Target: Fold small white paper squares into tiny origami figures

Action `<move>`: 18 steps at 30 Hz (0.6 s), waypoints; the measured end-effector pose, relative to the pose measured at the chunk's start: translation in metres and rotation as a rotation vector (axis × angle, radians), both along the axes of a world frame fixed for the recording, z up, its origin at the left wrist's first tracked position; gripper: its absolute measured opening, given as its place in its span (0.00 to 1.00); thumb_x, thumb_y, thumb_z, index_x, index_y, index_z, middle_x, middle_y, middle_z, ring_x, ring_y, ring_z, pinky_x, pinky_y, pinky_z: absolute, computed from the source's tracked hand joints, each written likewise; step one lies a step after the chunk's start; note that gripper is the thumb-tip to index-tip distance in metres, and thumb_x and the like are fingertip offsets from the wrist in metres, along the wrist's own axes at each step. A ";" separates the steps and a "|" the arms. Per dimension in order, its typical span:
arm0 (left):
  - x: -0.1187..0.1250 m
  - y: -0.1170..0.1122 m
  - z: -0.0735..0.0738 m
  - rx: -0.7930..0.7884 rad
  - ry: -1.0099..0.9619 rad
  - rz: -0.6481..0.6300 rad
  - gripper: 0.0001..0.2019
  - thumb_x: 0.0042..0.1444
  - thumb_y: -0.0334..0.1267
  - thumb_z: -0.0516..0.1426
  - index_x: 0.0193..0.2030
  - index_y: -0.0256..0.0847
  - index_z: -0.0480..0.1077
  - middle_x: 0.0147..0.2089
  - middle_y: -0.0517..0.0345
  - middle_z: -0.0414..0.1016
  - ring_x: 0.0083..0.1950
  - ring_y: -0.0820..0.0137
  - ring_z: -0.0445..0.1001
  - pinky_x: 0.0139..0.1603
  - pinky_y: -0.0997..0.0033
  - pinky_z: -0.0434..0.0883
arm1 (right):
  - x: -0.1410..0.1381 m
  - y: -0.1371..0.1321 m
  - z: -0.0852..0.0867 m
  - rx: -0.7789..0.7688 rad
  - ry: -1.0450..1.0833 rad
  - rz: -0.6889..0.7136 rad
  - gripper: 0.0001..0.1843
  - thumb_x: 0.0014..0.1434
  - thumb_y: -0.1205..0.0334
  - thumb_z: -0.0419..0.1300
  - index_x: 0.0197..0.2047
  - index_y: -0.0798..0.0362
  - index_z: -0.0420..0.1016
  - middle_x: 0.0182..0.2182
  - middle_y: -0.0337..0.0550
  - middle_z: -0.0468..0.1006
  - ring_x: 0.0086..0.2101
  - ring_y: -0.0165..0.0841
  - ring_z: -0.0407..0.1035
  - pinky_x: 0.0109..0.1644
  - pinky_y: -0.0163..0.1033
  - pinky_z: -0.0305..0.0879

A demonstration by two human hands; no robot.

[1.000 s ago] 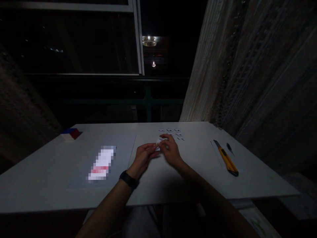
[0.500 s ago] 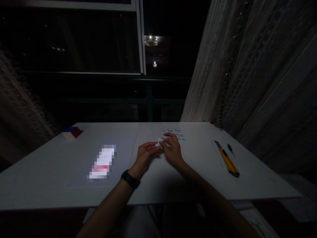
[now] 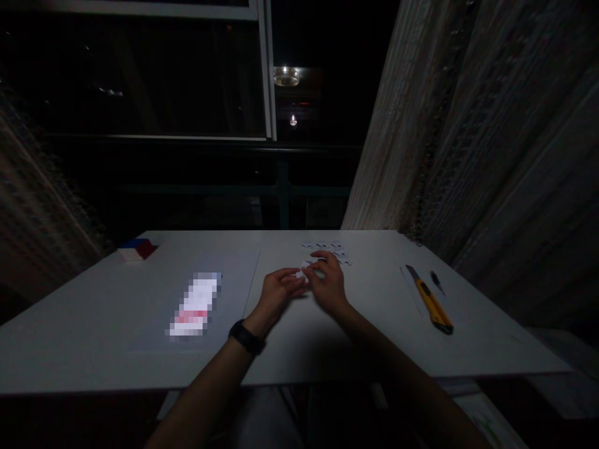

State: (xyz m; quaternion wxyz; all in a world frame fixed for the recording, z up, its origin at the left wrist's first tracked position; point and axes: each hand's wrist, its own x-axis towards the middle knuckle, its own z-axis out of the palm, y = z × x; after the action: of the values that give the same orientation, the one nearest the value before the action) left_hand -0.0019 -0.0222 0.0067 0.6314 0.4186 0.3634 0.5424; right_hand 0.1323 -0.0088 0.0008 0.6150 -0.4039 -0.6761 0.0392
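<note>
My left hand (image 3: 277,292) and my right hand (image 3: 327,282) meet over the middle of a white table (image 3: 327,337) in dim light. Both pinch a small white paper piece (image 3: 302,272) between their fingertips. A black watch (image 3: 245,337) is on my left wrist. Just beyond my right hand lie several small white paper pieces (image 3: 333,247) on the tabletop.
A yellow utility knife (image 3: 433,304) and a small dark tool (image 3: 437,282) lie at the right. A large sheet with a blurred patch (image 3: 196,304) lies at the left. A red-and-blue block (image 3: 136,249) sits at the far left corner. Curtains hang at both sides.
Both hands have shifted slightly away from me, toward the scattered pieces, still pinching the small paper piece, which now shows less between the fingers.
</note>
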 end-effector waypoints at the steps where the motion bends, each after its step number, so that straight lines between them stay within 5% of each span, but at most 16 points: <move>1: -0.001 0.001 0.000 -0.011 -0.014 -0.029 0.16 0.39 0.32 0.65 0.37 0.31 0.70 0.32 0.50 0.76 0.31 0.67 0.76 0.33 0.69 0.74 | 0.001 0.000 0.000 -0.002 -0.006 0.005 0.03 0.50 0.65 0.59 0.25 0.51 0.70 0.39 0.44 0.69 0.44 0.37 0.63 0.49 0.46 0.60; 10: -0.003 0.005 -0.004 -0.044 0.043 -0.104 0.17 0.46 0.38 0.61 0.42 0.31 0.68 0.29 0.47 0.76 0.27 0.68 0.75 0.24 0.75 0.70 | 0.001 -0.001 0.003 -0.033 -0.021 0.008 0.03 0.51 0.64 0.59 0.26 0.51 0.70 0.39 0.44 0.69 0.43 0.36 0.63 0.47 0.45 0.61; 18: -0.003 0.004 -0.002 -0.045 -0.011 -0.088 0.16 0.45 0.33 0.62 0.41 0.29 0.69 0.32 0.45 0.77 0.31 0.67 0.76 0.30 0.73 0.72 | 0.002 0.000 0.002 -0.039 -0.061 0.048 0.03 0.52 0.63 0.57 0.28 0.51 0.70 0.40 0.44 0.69 0.44 0.36 0.62 0.49 0.45 0.60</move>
State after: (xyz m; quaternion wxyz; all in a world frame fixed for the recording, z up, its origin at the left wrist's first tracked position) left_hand -0.0051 -0.0186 0.0049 0.6657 0.4168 0.3536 0.5080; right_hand 0.1345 -0.0089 0.0026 0.5851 -0.4003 -0.7032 0.0548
